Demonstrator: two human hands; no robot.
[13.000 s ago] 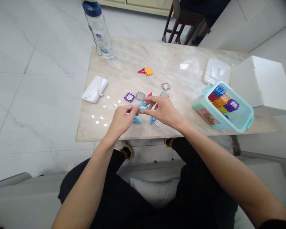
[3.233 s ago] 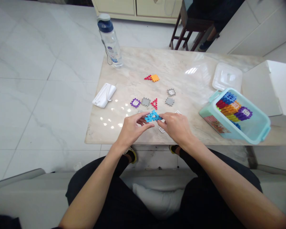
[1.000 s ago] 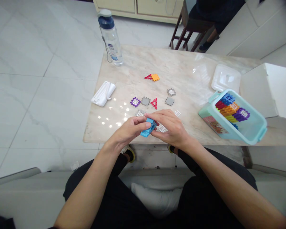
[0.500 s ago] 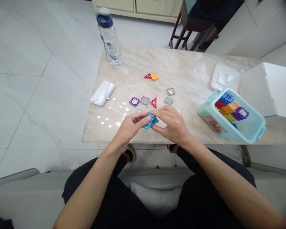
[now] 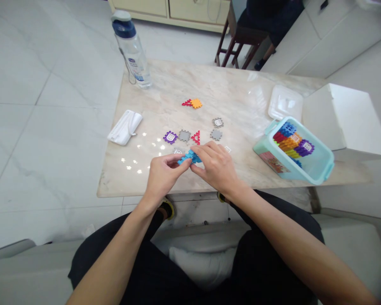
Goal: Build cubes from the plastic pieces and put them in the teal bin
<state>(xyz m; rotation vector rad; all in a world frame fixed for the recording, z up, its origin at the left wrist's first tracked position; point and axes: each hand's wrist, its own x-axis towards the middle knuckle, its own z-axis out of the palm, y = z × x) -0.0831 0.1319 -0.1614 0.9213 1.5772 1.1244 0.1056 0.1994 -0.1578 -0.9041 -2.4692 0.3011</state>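
Blue toothed pieces (image 5: 190,156) are held between both hands, above the front part of the marble table (image 5: 133,169). My left hand (image 5: 163,173) pinches them from the left, and my right hand (image 5: 217,167) grips them from the right with its fingers over the top. Just beyond lie a purple piece (image 5: 170,137), a grey square piece (image 5: 184,135) and a red triangular piece (image 5: 196,137). To their right are another grey piece (image 5: 216,134) and a grey window piece (image 5: 218,123). Farther back, an orange piece (image 5: 196,103) touches a red one (image 5: 186,103).
A turquoise bin (image 5: 320,169) with colored pieces stands at the right, near a clear lid (image 5: 285,103) and a white box (image 5: 352,118). At the left are a water bottle (image 5: 136,59) and a white pouch (image 5: 125,128). A person sits on a stool (image 5: 238,36) beyond.
The whole view has shifted, so the table things appear farther left. The blue pieces have been turned in my hands and now look longer and flatter, with both hands still on them.
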